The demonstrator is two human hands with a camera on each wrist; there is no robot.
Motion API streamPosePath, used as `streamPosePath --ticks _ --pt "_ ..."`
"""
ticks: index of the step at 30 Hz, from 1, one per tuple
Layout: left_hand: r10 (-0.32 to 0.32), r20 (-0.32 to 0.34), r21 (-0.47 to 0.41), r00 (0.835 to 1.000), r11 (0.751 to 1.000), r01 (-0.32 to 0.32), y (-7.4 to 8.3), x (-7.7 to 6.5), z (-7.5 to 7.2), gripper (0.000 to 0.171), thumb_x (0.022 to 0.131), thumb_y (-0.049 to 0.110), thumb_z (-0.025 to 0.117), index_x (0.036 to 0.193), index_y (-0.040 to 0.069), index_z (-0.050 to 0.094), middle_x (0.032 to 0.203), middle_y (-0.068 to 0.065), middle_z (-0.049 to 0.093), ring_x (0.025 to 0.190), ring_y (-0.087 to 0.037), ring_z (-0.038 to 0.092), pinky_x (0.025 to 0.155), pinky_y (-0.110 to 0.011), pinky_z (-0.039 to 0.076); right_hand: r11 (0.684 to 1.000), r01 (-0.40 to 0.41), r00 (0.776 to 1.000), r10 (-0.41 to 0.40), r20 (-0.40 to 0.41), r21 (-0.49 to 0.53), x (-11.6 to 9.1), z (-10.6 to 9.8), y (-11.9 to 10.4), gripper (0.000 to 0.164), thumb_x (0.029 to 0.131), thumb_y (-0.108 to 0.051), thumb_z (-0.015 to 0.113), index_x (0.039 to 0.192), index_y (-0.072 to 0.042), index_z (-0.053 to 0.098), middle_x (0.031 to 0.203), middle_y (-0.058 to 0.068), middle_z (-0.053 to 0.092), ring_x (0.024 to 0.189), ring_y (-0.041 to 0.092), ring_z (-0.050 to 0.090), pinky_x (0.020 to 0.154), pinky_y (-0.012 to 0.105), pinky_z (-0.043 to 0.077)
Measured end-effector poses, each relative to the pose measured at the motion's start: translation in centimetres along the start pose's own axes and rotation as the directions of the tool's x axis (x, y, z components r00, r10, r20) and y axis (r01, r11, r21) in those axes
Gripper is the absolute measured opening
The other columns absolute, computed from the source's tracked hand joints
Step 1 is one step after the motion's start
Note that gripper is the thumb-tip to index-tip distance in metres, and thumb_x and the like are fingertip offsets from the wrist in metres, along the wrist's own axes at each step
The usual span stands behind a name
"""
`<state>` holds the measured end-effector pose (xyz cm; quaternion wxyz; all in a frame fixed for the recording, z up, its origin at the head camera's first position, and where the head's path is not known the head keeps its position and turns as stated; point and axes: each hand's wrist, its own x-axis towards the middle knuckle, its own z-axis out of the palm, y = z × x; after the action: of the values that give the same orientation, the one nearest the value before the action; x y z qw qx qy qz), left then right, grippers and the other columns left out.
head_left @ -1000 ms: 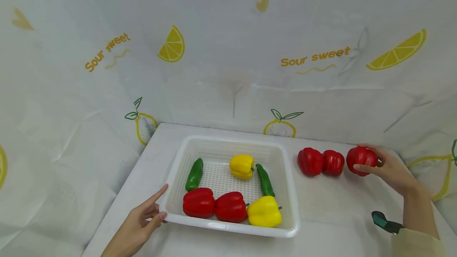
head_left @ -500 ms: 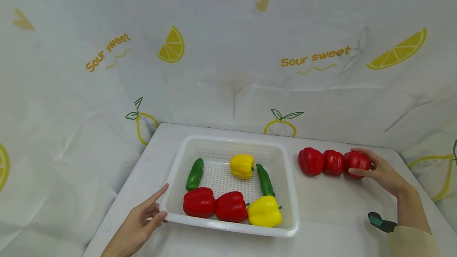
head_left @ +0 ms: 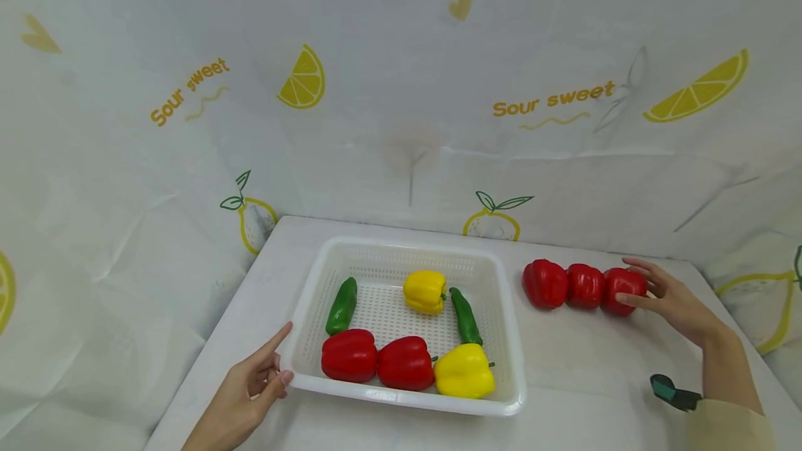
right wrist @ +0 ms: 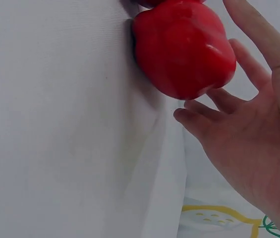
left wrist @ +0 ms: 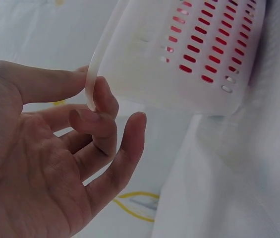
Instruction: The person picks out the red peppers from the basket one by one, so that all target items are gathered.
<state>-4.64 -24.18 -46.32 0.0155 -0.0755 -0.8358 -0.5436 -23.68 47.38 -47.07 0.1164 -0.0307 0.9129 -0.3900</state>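
At its near left corner, the white plastic basket (head_left: pixel 401 401) is pinched by my left hand (head_left: pixel 241 388); in the left wrist view the thumb and a finger (left wrist: pixel 105 96) meet at its rim. Three red bell peppers stand in a row on the table to the right. Around the rightmost red bell pepper (head_left: pixel 625 289) my right hand (head_left: pixel 683 308) lies spread, and the right wrist view shows a gap between thumb and pepper (right wrist: pixel 182 49). Whether the far fingertips touch it I cannot tell. Beside it are the middle pepper (head_left: pixel 585 286) and the left pepper (head_left: pixel 545 284).
Inside the basket lie two red bell peppers (head_left: pixel 349 355), two yellow bell peppers (head_left: pixel 465 371) and two long green peppers (head_left: pixel 341 306). A lemon-print sheet (head_left: pixel 376 124) hangs behind the white table (head_left: pixel 583 381). A dark strap piece (head_left: pixel 673 392) sticks out at the right wrist.
My right hand has set the third red pepper down against the middle one, moving it left, and its fingers have loosened. The left hand has stayed at the basket corner.
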Motion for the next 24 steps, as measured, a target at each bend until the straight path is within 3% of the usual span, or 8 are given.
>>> streamPosePath --ticks 3,4,6,8,10,12,14,24 --pt "0.021 0.006 -0.008 1.0 1.0 -0.02 -0.1 0.0 0.0 0.07 0.101 0.002 0.073 0.164 -0.004 0.042 0.088 0.0 0.055 0.07 -0.009 0.062 0.067 -0.028 0.064 1.0 0.028 0.999 -0.028 -0.022 -0.001 -0.4 -0.5 -0.8 0.092 0.107 -0.038 0.067 0.176 -0.024 0.009 0.175 0.037 0.009 0.156 0.068 0.01 0.105 0.091 0.033" --pt "0.026 0.007 -0.008 1.0 1.0 -0.026 -0.2 -0.1 0.0 0.07 0.101 0.002 0.073 0.164 -0.004 0.041 0.088 0.0 0.055 0.07 -0.009 0.062 0.067 -0.028 0.064 0.998 0.06 0.997 -0.06 -0.039 -0.015 -0.5 -0.7 -1.1 0.091 0.107 -0.036 0.068 0.176 -0.023 0.01 0.176 0.036 0.01 0.157 0.068 0.009 0.113 0.083 0.037" --pt "0.039 0.01 -0.003 0.999 0.999 -0.039 -0.2 -0.1 -0.1 0.07 0.101 0.002 0.072 0.163 -0.005 0.041 0.087 0.001 0.055 0.07 -0.009 0.062 0.066 -0.028 0.064 0.992 0.121 0.989 -0.124 -0.079 -0.039 -0.7 -1.0 -1.8 0.088 0.107 -0.031 0.069 0.176 -0.025 0.015 0.18 0.027 0.013 0.166 0.054 0.012 0.122 0.052 0.049" --pt "0.046 0.012 0.002 0.999 0.999 -0.046 -0.2 -0.1 -0.1 0.069 0.102 0.002 0.072 0.163 -0.005 0.042 0.087 0.001 0.055 0.069 -0.01 0.063 0.066 -0.028 0.064 0.98 0.192 0.973 -0.198 -0.118 -0.06 -0.9 -1.2 -2.8 0.086 0.105 -0.023 0.072 0.174 -0.026 0.021 0.181 0.014 0.02 0.17 0.026 0.022 0.11 0.017 0.053" --pt "0.047 0.015 0.006 0.999 0.999 -0.047 -0.2 -0.1 -0.2 0.069 0.102 0.002 0.072 0.163 -0.005 0.041 0.087 0.001 0.055 0.068 -0.011 0.064 0.066 -0.028 0.064 0.965 0.255 0.956 -0.26 -0.139 -0.057 -1.0 -1.3 -4.2 0.084 0.103 -0.017 0.074 0.172 -0.027 0.027 0.177 -0.003 0.03 0.158 -0.005 0.032 0.092 -0.004 0.043" --pt "0.039 0.02 0.007 0.999 0.999 -0.039 -0.2 -0.1 -0.3 0.069 0.102 0.003 0.072 0.164 -0.004 0.041 0.087 0.001 0.055 0.068 -0.012 0.065 0.067 -0.028 0.064 0.953 0.302 0.942 -0.303 -0.142 -0.032 -1.1 -1.2 -6.0 0.085 0.101 -0.011 0.075 0.171 -0.028 0.03 0.168 -0.018 0.037 0.139 -0.021 0.035 0.091 -0.005 0.043" --pt "0.038 0.031 0.012 0.999 0.999 -0.039 -0.3 -0.2 -0.4 0.069 0.103 0.004 0.071 0.164 -0.005 0.04 0.087 0.001 0.056 0.068 -0.012 0.065 0.068 -0.028 0.064 0.936 0.351 0.926 -0.351 -0.139 -0.025 -1.1 -0.9 -8.1 0.086 0.098 -0.005 0.077 0.169 -0.024 0.033 0.159 -0.027 0.04 0.13 -0.025 0.038 0.092 -0.004 0.044" --pt "-0.011 0.039 0.034 0.999 0.999 0.009 -0.4 -0.6 -1.0 0.07 0.104 0.006 0.071 0.165 -0.005 0.038 0.087 0.002 0.056 0.067 -0.012 0.065 0.069 -0.025 0.063 0.85 0.522 0.848 -0.527 -0.064 -0.074 -0.4 2.5 -17.8 0.087 0.086 -0.003 0.088 0.161 -0.009 0.045 0.15 -0.031 0.046 0.136 -0.017 0.044 0.099 -0.003 0.043"
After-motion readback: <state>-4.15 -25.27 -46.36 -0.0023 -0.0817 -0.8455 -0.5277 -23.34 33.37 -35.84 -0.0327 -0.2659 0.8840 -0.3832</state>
